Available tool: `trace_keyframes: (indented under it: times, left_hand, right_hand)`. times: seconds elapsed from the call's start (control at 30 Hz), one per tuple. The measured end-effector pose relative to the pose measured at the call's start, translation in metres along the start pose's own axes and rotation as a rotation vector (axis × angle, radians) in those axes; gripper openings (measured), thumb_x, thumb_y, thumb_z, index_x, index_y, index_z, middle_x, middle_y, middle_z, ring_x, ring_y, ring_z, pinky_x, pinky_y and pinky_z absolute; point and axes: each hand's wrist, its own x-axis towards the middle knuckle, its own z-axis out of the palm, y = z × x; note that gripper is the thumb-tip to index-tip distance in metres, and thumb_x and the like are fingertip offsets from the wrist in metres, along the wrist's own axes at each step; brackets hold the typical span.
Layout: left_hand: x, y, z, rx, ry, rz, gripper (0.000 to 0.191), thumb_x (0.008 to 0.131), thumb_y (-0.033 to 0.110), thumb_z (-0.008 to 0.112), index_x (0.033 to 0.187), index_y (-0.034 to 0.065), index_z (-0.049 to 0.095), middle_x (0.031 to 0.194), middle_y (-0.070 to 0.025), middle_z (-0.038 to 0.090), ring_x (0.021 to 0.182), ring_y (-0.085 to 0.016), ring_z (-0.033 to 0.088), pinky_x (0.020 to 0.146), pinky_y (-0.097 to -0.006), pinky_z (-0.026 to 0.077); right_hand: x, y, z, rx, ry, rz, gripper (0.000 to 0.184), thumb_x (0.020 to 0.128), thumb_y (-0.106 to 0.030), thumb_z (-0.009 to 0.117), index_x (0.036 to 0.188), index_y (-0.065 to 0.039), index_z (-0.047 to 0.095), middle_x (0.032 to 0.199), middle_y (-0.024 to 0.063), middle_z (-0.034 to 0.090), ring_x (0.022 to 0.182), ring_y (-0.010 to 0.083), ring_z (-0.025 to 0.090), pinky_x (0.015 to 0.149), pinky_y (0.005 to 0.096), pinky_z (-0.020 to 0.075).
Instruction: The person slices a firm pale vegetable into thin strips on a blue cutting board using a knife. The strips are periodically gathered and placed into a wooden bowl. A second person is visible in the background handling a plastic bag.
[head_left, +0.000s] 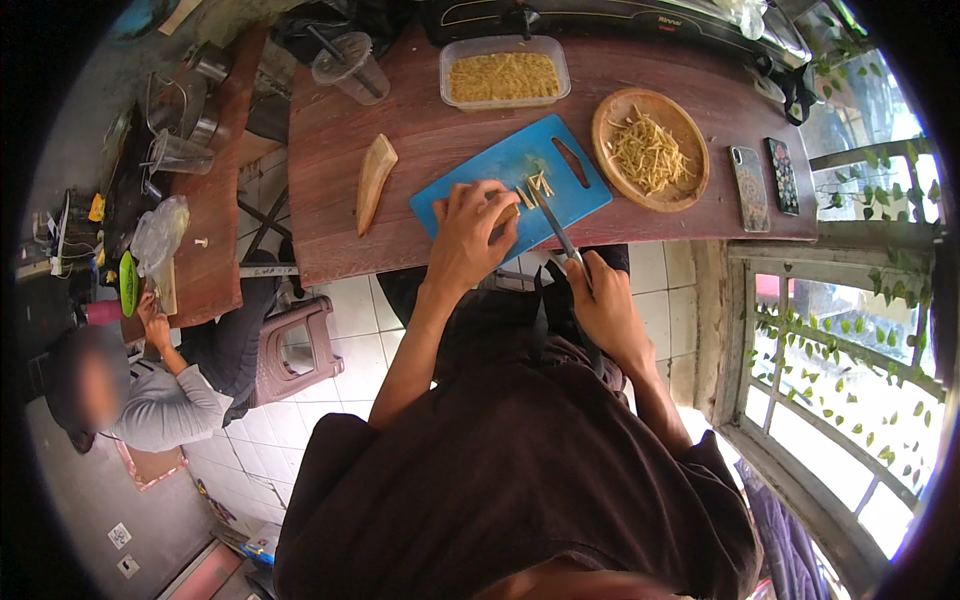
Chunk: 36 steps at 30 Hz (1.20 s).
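Observation:
On the wooden table (330, 247) lies a blue cutting board (465, 169) with a handle slot. My left hand (474, 225) rests on it, fingers curled over a pale brown food piece that looks like tempeh (511, 216), mostly hidden by the fingers. In my right hand (606, 300) is a kitchen knife (557, 225), its blade slanting over the board. Several thin cut strips (538, 184) lie by the blade tip. Right of the board, a round wooden plate (600, 146) carries a heap of similar strips (649, 156). A long tapered piece (376, 184) lies to the left.
A clear plastic container (504, 106) of yellowish food and a plastic cup with a straw (367, 79) stand behind the board. Two phones (748, 187) lie at the right, near a window (840, 337). At left, another person (169, 405) works at a second table (214, 262) beside a plastic stool (300, 352).

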Motion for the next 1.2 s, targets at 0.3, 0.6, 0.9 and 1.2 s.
trace_keyframes:
  times: [0.3,0.6,0.9,1.2]
  left_hand:
    - [0.0,0.002,-0.001,-0.005,0.017,0.048,0.02,0.101,0.021,0.074,0.121,0.0183,0.076,0.134,0.0072,0.071,0.119,-0.024,0.059,0.097,-0.0463,0.037]
    - [-0.001,0.001,0.0,0.021,0.0,0.06,0.027,0.102,0.02,0.074,0.129,0.0182,0.075,0.137,0.0087,0.073,0.117,-0.025,0.059,0.098,-0.0453,0.037]
    - [-0.002,0.001,0.0,0.025,-0.007,0.055,0.029,0.102,0.02,0.075,0.131,0.0171,0.076,0.137,0.0086,0.074,0.118,-0.025,0.058,0.1,-0.0446,0.038]
    - [-0.002,0.0,0.0,-0.01,0.001,0.04,0.023,0.1,0.02,0.077,0.122,0.0153,0.081,0.136,0.01,0.075,0.117,-0.025,0.058,0.1,-0.0436,0.037]
  right_hand:
    - [0.004,0.005,0.002,-0.005,0.044,0.003,0.035,0.114,-0.024,0.06,0.102,0.009,0.062,0.085,0.0372,0.067,0.086,0.059,0.065,0.071,0.0615,0.0476]
    - [0.003,0.001,0.004,-0.007,-0.001,-0.023,0.031,0.114,-0.021,0.059,0.114,0.01,0.063,0.086,0.0381,0.07,0.087,0.0586,0.069,0.074,0.0629,0.0518]
    - [0.004,-0.002,0.015,0.028,-0.006,-0.043,0.028,0.113,-0.018,0.059,0.122,0.008,0.061,0.085,0.038,0.069,0.086,0.0587,0.068,0.073,0.0635,0.0513]
    - [0.003,0.003,0.029,0.08,0.061,-0.079,0.032,0.114,-0.023,0.061,0.103,0.006,0.059,0.078,0.037,0.064,0.08,0.059,0.063,0.063,0.0601,0.0448]
